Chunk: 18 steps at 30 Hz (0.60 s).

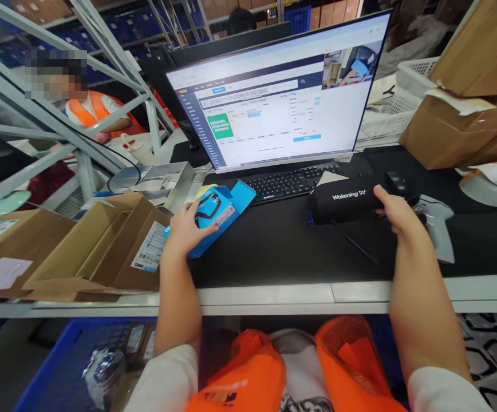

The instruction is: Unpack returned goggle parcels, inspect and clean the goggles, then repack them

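My left hand (185, 229) is wrapped around a blue product box (220, 209), whose end flap stands open toward the keyboard. Part of the box's front is covered by my fingers. In my right hand (392, 209) is a black zip case (338, 200) with white "Wakening" lettering, gripped at its right end. A thin dark strap or cord (355, 243) trails below the case onto the black desk mat (269, 252). Just beyond my right wrist lies a grey-white handheld scanner (437, 223). What the case contains cannot be seen.
Behind the keyboard (289, 182) stands a lit monitor (274, 109). Open cardboard boxes (98, 246) crowd the left side, and more cartons (454, 129) are stacked at the right. A mouse (395, 182) sits near the scanner. Beyond the metal frame is a person in an orange vest (87, 109).
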{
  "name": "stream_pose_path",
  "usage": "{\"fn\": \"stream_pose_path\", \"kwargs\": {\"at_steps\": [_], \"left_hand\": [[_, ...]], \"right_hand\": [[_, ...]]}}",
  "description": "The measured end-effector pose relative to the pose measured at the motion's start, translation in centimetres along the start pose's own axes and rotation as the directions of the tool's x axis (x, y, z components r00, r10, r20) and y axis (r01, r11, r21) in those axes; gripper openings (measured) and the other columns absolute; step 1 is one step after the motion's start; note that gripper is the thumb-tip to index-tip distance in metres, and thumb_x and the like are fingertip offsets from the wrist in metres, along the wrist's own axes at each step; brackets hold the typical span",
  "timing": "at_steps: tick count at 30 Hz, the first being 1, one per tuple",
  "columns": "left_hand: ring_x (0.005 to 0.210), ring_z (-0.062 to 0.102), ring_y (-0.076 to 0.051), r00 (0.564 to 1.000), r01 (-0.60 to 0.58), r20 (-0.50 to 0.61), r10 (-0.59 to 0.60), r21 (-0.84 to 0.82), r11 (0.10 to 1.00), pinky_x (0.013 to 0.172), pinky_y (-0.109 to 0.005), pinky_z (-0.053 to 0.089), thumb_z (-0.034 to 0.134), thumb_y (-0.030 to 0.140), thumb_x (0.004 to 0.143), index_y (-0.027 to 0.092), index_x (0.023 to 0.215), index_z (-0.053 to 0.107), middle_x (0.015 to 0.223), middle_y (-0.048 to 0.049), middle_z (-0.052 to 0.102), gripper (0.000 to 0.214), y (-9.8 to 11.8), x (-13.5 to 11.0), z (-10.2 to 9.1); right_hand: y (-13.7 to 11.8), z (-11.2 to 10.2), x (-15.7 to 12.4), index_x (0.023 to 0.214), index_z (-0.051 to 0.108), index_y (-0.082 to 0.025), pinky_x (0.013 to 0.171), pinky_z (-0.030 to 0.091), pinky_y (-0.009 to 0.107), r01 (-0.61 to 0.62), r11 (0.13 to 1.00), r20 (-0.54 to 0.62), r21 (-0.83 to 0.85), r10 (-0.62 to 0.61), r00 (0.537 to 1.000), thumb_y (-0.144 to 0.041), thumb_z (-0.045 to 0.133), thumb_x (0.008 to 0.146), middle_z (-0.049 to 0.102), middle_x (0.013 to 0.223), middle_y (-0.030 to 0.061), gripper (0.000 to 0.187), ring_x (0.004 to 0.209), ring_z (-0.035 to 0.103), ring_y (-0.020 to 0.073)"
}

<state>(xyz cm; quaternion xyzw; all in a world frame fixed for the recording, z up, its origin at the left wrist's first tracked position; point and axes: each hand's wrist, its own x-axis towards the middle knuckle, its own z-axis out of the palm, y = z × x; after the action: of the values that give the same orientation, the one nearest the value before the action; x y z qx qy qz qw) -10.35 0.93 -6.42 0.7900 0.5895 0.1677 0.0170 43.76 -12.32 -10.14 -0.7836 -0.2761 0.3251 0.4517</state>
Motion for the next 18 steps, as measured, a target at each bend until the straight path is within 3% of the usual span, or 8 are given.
{"fn": "stream_pose_path", "kwargs": {"at_steps": [2, 4, 5, 8, 11, 13, 15, 18], "left_hand": [[0.145, 0.038, -0.049, 0.996, -0.036, -0.088, 0.033, -0.030, 0.999, 0.116, -0.069, 0.034, 0.081, 0.053, 0.071, 0.019, 0.149, 0.050, 0.154, -0.0218, 0.044, 0.091, 1.5, -0.3, 0.2], [0.152, 0.029, -0.046, 0.973, -0.158, -0.188, 0.133, -0.128, 0.979, 0.122, -0.068, 0.026, 0.077, 0.055, 0.076, 0.020, 0.143, 0.056, 0.160, -0.0192, 0.039, 0.079, 4.5, -1.1, 0.3], [0.151, 0.033, -0.042, 0.958, -0.243, -0.207, 0.199, -0.216, 0.945, 0.123, -0.064, 0.028, 0.074, 0.056, 0.081, 0.020, 0.141, 0.057, 0.159, -0.0171, 0.042, 0.072, 6.4, -1.7, 0.5], [0.130, 0.060, -0.030, 0.932, -0.337, -0.081, 0.354, -0.556, 0.760, 0.116, -0.052, 0.045, 0.064, 0.056, 0.091, 0.023, 0.139, 0.059, 0.136, -0.0127, 0.065, 0.058, 12.2, -3.2, 1.9], [0.108, 0.071, -0.025, 0.925, -0.191, 0.052, 0.375, -0.792, 0.580, 0.103, -0.046, 0.054, 0.067, 0.062, 0.087, 0.022, 0.145, 0.053, 0.117, -0.0114, 0.072, 0.072, 15.7, -3.5, 4.5], [0.108, 0.071, -0.026, 0.943, -0.062, 0.094, 0.321, -0.894, 0.443, 0.098, -0.045, 0.056, 0.065, 0.071, 0.084, 0.020, 0.152, 0.043, 0.120, -0.0141, 0.070, 0.088, 16.1, -3.0, 6.4], [0.111, 0.070, -0.028, 0.961, 0.043, 0.126, 0.245, -0.947, 0.318, 0.089, -0.045, 0.060, 0.061, 0.079, 0.081, 0.020, 0.158, 0.033, 0.131, -0.0187, 0.065, 0.101, 15.4, -2.4, 8.0], [0.121, 0.066, -0.034, 0.980, 0.051, 0.101, 0.169, -0.960, 0.275, 0.090, -0.051, 0.061, 0.073, 0.077, 0.071, 0.021, 0.159, 0.031, 0.148, -0.0224, 0.053, 0.113, 13.8, -1.8, 9.2]], "right_hand": [[0.2, 1.1, 0.1, 0.099, 0.065, -0.013, 0.063, 0.040, 0.032, 0.024, 0.997, 0.050, 0.079, -0.028, 0.998, -0.064, 0.056, 0.096, 0.069, 0.092, 0.0110, 0.052, 0.069, 0.058, 0.0181], [0.4, 2.4, 0.0, 0.092, 0.062, -0.016, 0.058, 0.039, 0.030, 0.046, 0.988, 0.100, 0.149, -0.062, 0.993, -0.068, 0.053, 0.095, 0.063, 0.076, 0.0059, 0.053, 0.060, 0.052, 0.0157], [0.5, 3.1, -0.1, 0.087, 0.060, -0.018, 0.055, 0.037, 0.029, 0.056, 0.982, 0.124, 0.179, -0.079, 0.989, -0.073, 0.052, 0.093, 0.059, 0.068, 0.0031, 0.056, 0.055, 0.048, 0.0147], [0.8, 5.0, -0.6, 0.077, 0.054, -0.022, 0.047, 0.031, 0.026, 0.101, 0.956, 0.200, 0.277, -0.160, 0.967, -0.088, 0.052, 0.081, 0.045, 0.054, -0.0026, 0.066, 0.048, 0.040, 0.0133], [0.9, 6.5, -1.5, 0.074, 0.053, -0.023, 0.044, 0.033, 0.025, 0.194, 0.932, 0.246, 0.307, -0.274, 0.930, -0.094, 0.052, 0.074, 0.048, 0.055, -0.0020, 0.071, 0.049, 0.043, 0.0141], [0.6, 7.3, -2.3, 0.076, 0.055, -0.022, 0.045, 0.039, 0.027, 0.270, 0.922, 0.282, 0.276, -0.347, 0.894, -0.093, 0.059, 0.069, 0.054, 0.060, -0.0001, 0.071, 0.053, 0.049, 0.0156], [0.2, 7.9, -3.3, 0.089, 0.061, -0.021, 0.053, 0.050, 0.031, 0.328, 0.906, 0.373, 0.268, -0.412, 0.831, -0.086, 0.072, 0.064, 0.065, 0.074, 0.0038, 0.071, 0.063, 0.059, 0.0195], [-0.2, 8.8, -4.7, 0.126, 0.060, -0.021, 0.080, 0.061, 0.039, 0.356, 0.904, 0.561, 0.236, -0.425, 0.710, -0.060, 0.087, 0.066, 0.073, 0.114, 0.0100, 0.077, 0.095, 0.071, 0.0278]]}}
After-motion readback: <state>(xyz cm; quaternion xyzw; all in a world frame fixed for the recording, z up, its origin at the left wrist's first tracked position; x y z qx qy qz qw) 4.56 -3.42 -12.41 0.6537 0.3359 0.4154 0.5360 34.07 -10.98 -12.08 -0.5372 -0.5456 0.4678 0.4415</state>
